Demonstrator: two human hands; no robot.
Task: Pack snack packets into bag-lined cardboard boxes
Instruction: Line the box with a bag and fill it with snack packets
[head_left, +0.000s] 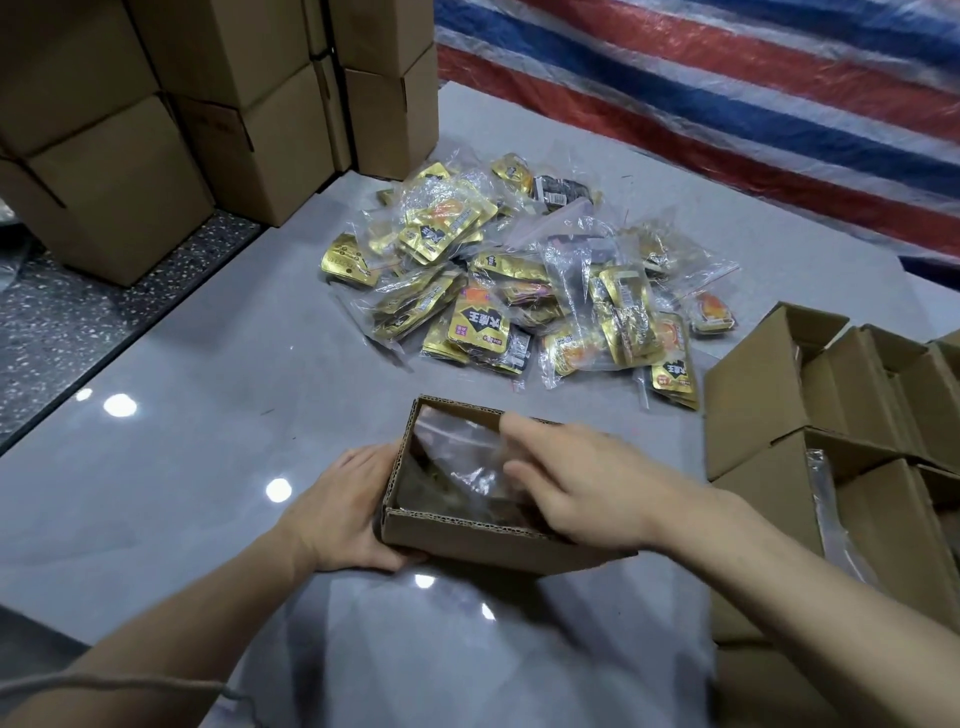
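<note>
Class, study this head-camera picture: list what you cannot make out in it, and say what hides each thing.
Head view throughout.
1. Contents of the small cardboard box: veiled by its glaring plastic bag and the blurred right hand.
2. Fingertips of the left hand: partly hidden by the box's left wall.
3. The open boxes at right: cut by the frame edge.
4. The snack packets: small print unreadable.

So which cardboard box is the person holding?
The small open box nearest the camera; the left hand holds its side, the right hand reaches into it.
</note>
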